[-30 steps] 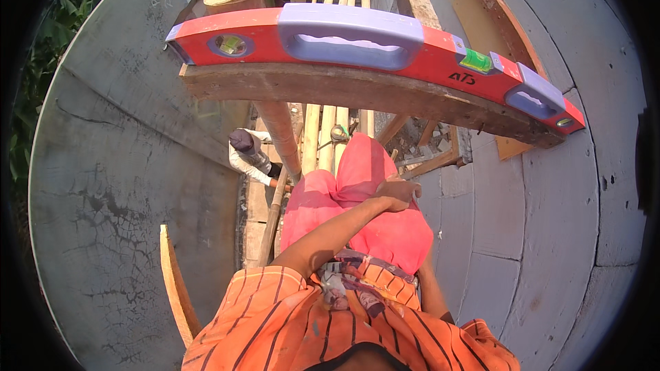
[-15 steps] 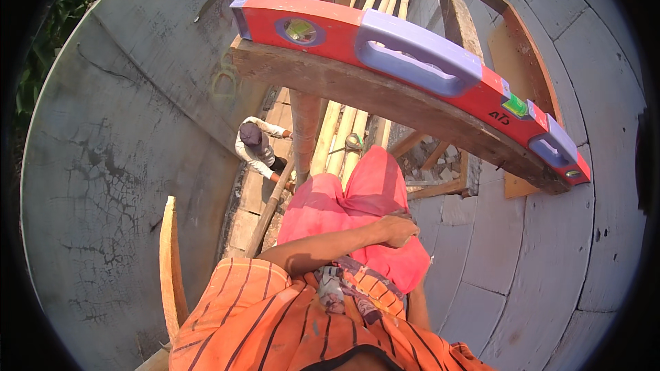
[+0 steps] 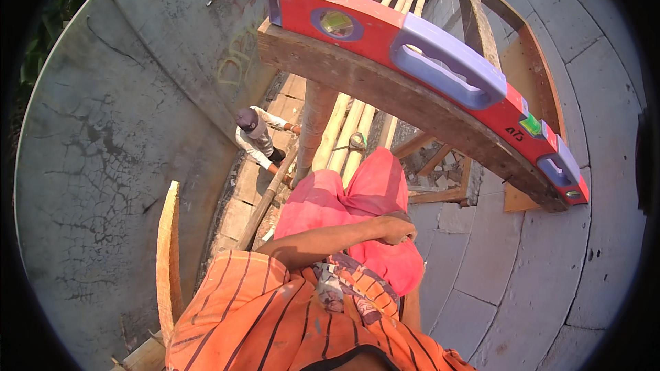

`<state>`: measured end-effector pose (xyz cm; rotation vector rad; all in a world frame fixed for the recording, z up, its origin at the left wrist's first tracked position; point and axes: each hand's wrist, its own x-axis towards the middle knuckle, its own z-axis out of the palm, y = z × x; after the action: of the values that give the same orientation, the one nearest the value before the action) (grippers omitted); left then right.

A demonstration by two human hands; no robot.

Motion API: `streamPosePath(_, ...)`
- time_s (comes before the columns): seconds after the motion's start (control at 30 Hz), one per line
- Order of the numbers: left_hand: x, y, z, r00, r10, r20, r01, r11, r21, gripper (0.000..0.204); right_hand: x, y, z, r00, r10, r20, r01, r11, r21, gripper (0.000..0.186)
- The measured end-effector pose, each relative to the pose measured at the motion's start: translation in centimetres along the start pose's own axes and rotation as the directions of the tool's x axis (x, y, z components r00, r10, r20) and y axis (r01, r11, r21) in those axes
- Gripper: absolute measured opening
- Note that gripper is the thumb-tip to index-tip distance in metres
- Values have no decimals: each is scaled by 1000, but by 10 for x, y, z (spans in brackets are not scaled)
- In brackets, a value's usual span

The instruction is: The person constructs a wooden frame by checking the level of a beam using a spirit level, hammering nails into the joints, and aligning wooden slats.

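My left hand (image 3: 396, 229) rests with curled fingers on my red trousers (image 3: 313, 203), at the right thigh; whatever is inside it is hidden. My right forearm (image 3: 411, 309) shows in part below, its hand hidden behind the cloth or my left hand. Beyond my knees a long red spirit level (image 3: 362, 20) with lilac grips lies along a weathered wooden beam (image 3: 344, 75), touched by neither hand. An upright round wooden post (image 3: 313, 130) stands under the beam's left part.
Below left, a co-worker (image 3: 254, 137) in cap and pale top reaches to bamboo poles (image 3: 347, 134). A cracked concrete wall (image 3: 103, 165) curves at left, a pale board (image 3: 167, 254) before it. Grey block wall (image 3: 550, 254) lines the right, beside a timber frame (image 3: 474, 14).
The view has turned, so the level, beam and post appear further right and more slanted, the level's right end lower. The co-worker's arms have shifted; my left hand stays on the trousers.
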<state>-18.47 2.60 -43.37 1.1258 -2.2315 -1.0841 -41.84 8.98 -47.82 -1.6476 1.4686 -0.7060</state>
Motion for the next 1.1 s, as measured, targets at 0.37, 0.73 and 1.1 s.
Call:
streamPosePath(0.37,-5,6,-6,999,15,-43,-17,998,-59,27,-8,-40,-21,989,103,110,-129,956,264,9)
streamPosePath(0.73,-62,39,-55,676,-124,-726,-162,937,-311,21,0,-65,-137,840,507,193,-530,843,95,15)
streamPosePath(1.1,-203,3,-265,-230,65,-971,-334,932,141,57,68,-115,-43,986,136,98,-166,881,444,38)
